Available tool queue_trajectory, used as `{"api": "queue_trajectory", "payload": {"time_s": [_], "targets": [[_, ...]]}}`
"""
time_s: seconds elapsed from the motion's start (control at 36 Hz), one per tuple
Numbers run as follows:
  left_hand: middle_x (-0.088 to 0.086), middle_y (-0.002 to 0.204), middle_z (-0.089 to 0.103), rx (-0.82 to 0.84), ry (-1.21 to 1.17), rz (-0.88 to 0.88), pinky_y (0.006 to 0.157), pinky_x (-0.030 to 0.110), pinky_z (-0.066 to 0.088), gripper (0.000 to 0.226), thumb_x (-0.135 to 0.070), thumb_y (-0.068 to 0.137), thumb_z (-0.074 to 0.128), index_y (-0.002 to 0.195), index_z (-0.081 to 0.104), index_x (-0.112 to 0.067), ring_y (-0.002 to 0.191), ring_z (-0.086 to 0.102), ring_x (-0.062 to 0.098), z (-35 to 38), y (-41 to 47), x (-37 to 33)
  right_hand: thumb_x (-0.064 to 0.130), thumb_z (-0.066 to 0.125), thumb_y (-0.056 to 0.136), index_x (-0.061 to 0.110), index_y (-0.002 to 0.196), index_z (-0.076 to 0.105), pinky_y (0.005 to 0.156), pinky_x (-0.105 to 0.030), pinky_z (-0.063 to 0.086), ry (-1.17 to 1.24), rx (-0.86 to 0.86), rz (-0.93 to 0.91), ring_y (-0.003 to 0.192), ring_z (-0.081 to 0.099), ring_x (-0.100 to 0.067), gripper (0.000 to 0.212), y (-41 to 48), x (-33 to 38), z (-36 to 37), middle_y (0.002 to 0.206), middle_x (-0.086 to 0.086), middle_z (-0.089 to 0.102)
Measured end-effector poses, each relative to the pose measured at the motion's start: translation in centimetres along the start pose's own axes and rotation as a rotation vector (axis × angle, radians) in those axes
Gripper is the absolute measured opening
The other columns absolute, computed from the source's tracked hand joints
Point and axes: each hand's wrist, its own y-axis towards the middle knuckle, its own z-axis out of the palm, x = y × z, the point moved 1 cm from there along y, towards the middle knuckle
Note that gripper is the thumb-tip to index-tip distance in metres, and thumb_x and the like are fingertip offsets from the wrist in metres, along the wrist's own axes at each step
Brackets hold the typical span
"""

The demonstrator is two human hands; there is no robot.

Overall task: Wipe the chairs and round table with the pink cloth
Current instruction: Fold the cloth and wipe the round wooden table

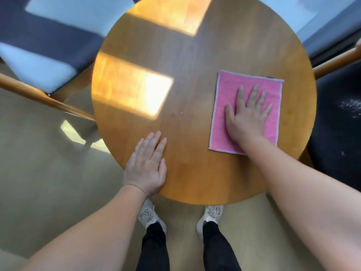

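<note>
The right hand (247, 116) is laid flat on the pink rectangular terry cloth (226, 90), fingers straight and spread; nothing is gripped. The left hand (147, 163) is pressed open, fingers together, on bare wood at the 7 o'clock edge. The cloth is spread unfolded at 3 o'clock on the round honey-coloured wooden table (195, 55).

Table wiping is judged under way; the area covered cannot be told. A blue-cushioned wooden chair (58, 36) is located at 10 o'clock. A dark-seated chair (336, 124) at 3 o'clock carries white specks, so it is judged not yet wiped.
</note>
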Motion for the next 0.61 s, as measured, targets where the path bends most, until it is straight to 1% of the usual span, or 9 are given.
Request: {"api": "queue_trajectory", "payload": {"time_s": [0.08,0.19,0.28,0.33,0.39,0.44,0.53,0.58,0.61], "targets": [[0.015,0.14,0.047,-0.03,0.001,0.018,0.113,0.041,0.02,0.052,-0.02,0.084,0.039,0.131,0.052,-0.003,0.133,0.034,0.026,0.2,0.1,0.2,0.057,0.015,0.094,0.026,0.156,0.002,0.115,-0.061,-0.009,-0.035,-0.011,-0.017,0.148,-0.012,-0.038,0.07,2.3,1.4,-0.4,0.163,-0.013,-0.009],[0.014,0.14,0.047,-0.054,0.013,0.017,0.114,0.04,0.02,0.052,-0.019,0.083,0.039,0.131,0.052,-0.004,0.133,0.035,0.026,0.4,0.1,0.3,0.057,0.012,0.093,0.024,0.156,0.0,0.115,-0.059,-0.009,-0.082,-0.02,-0.107,0.148,-0.012,-0.038,0.072,3.6,2.1,-0.7,0.163,-0.012,-0.009],[0.015,0.14,0.047,-0.053,0.018,0.022,0.114,0.041,0.02,0.052,-0.019,0.083,0.039,0.131,0.052,-0.004,0.133,0.035,0.026,0.4,0.1,0.3,0.055,0.012,0.094,0.019,0.156,0.005,0.117,-0.056,-0.008,-0.105,-0.017,-0.21,0.149,-0.009,-0.036,0.072,2.5,2.1,-0.6,0.163,-0.011,-0.005],[0.015,0.14,0.047,-0.047,0.02,0.017,0.114,0.041,0.021,0.052,-0.018,0.082,0.04,0.131,0.053,-0.004,0.133,0.035,0.026,0.4,0.0,0.3,0.052,0.01,0.094,0.017,0.156,0.008,0.118,-0.053,-0.007,-0.114,-0.008,-0.325,0.149,-0.006,-0.033,0.071,0.4,2.1,-0.1,0.163,-0.009,-0.001],[0.014,0.14,0.047,-0.034,0.029,0.007,0.114,0.041,0.021,0.053,-0.019,0.082,0.039,0.131,0.052,-0.004,0.133,0.035,0.026,0.3,0.1,0.2,0.05,0.008,0.096,0.015,0.155,0.008,0.119,-0.048,-0.007,-0.105,0.01,-0.404,0.149,-0.007,-0.028,0.069,-2.5,2.1,0.7,0.163,-0.008,-0.001],[0.015,0.14,0.047,-0.017,0.034,-0.001,0.114,0.041,0.02,0.053,-0.019,0.082,0.039,0.131,0.052,-0.004,0.133,0.035,0.027,0.3,0.1,0.2,0.049,0.007,0.098,0.014,0.154,0.003,0.119,-0.045,-0.01,-0.096,0.044,-0.44,0.147,-0.013,-0.024,0.066,-5.9,1.9,1.7,0.161,-0.007,-0.007],[0.015,0.14,0.047,0.003,0.034,-0.013,0.114,0.041,0.02,0.053,-0.02,0.082,0.039,0.131,0.052,-0.003,0.133,0.035,0.027,0.1,0.1,0.1,0.05,0.005,0.1,0.018,0.152,-0.005,0.119,-0.045,-0.011,-0.102,0.115,-0.475,0.147,-0.018,-0.026,0.062,-10.5,1.3,3.3,0.159,-0.006,-0.016],[0.015,0.14,0.047,0.011,0.033,-0.017,0.114,0.04,0.019,0.054,-0.02,0.082,0.038,0.131,0.052,-0.003,0.133,0.036,0.027,0.1,0.1,0.0,0.049,0.006,0.101,0.016,0.153,0.0,0.119,-0.046,-0.007,-0.125,0.151,-0.514,0.148,-0.014,-0.028,0.062,-13.1,0.8,4.1,0.16,-0.007,-0.013],[0.015,0.14,0.047,0.015,0.032,-0.02,0.114,0.04,0.019,0.054,-0.02,0.083,0.038,0.131,0.052,-0.003,0.133,0.036,0.028,0.1,0.0,0.0,0.047,0.01,0.102,0.014,0.153,0.007,0.119,-0.047,-0.002,-0.137,0.154,-0.54,0.149,-0.008,-0.03,0.062,-14.3,0.5,4.3,0.161,-0.009,-0.004]]}}
